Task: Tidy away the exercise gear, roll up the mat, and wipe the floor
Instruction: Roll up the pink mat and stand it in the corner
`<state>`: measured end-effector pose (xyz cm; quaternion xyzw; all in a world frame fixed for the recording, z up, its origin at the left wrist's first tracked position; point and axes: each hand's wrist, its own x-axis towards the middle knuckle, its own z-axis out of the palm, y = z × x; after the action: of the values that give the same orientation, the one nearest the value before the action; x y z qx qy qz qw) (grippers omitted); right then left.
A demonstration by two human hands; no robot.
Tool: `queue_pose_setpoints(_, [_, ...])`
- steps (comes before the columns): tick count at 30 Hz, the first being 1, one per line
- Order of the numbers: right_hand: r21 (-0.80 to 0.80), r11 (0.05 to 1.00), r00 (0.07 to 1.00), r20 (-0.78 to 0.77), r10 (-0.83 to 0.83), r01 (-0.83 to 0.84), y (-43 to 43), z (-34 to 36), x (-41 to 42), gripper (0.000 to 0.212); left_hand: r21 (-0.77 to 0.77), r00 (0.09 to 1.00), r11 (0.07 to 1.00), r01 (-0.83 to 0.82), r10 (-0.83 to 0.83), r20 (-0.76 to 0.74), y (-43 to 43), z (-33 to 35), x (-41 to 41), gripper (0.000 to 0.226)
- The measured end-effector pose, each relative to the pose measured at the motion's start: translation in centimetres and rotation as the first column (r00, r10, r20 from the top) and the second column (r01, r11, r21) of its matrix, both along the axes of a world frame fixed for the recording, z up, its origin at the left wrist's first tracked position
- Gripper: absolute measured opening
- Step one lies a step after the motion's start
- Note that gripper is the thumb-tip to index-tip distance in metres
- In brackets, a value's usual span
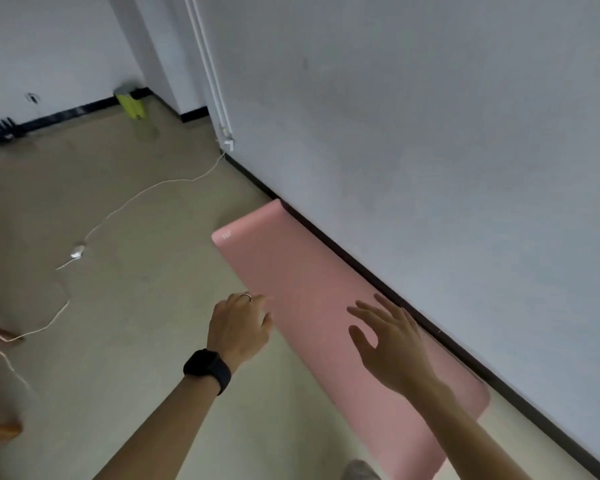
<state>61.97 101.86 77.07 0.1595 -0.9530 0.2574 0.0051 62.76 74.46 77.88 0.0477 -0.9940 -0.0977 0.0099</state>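
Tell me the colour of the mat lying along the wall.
Plain pink, with a small white logo near its far corner. The mat shows best in the head view.

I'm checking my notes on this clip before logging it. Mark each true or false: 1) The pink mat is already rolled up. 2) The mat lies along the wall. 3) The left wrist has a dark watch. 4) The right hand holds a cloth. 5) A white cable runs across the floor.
1) False. The pink mat lies flat and unrolled.
2) True. Its long edge runs beside the wall.
3) True. A dark watch sits on the wrist of the left hand.
4) False. The right hand is empty, fingers spread over the mat.
5) True. The white cable trails over the floor.
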Motion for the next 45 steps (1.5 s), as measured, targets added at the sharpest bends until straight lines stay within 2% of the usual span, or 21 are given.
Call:
queue_pose_setpoints(7, [0.045, 0.995, 0.995, 0.052, 0.089, -0.092, -10.1, -3.0, -7.6, 0.039, -0.005, 0.995, 0.996, -0.089, 0.089, 0.052, -11.0, -1.7, -5.8, 0.040])
queue_pose_setpoints(17, [0.065, 0.993, 0.978, 0.193, 0.080, -0.094, -22.1, -6.7, -25.9, 0.041, 0.027, 0.961, 0.986, -0.163, 0.152, 0.230, -22.5, -5.1, -23.5, 0.042])
queue_pose_setpoints(25, [0.066, 0.991, 0.963, 0.252, 0.093, -0.113, -29.6, -7.3, -37.8, 0.041, 0.025, 0.939, 0.979, -0.201, 0.186, 0.290, -29.1, -5.6, -35.8, 0.042])
queue_pose_setpoints(32, [0.131, 0.984, 0.956, 0.280, 0.084, -0.125, -36.5, -9.1, -49.1, 0.041, 0.015, 0.940, 0.992, -0.121, 0.110, 0.322, -36.1, -8.2, -48.6, 0.041])
queue_pose_setpoints(38, [0.201, 0.977, 0.930, 0.368, -0.011, -0.068, -44.6, -16.1, -61.8, 0.044, 0.008, 0.907, 1.000, -0.018, 0.013, 0.420, -45.0, -16.5, -64.7, 0.042])
queue_pose_setpoints(42, [0.237, 0.971, 0.877, 0.463, -0.128, 0.017, -51.1, -23.7, -72.4, 0.048, 0.020, 0.854, 0.997, 0.076, -0.075, 0.515, -50.8, -25.9, -77.1, 0.044])
queue_pose_setpoints(45, [0.240, 0.970, 0.836, 0.526, -0.154, 0.028, -55.9, -31.0, -79.8, 0.051, 0.023, 0.815, 0.991, 0.129, -0.120, 0.567, -54.4, -34.6, -84.9, 0.047])
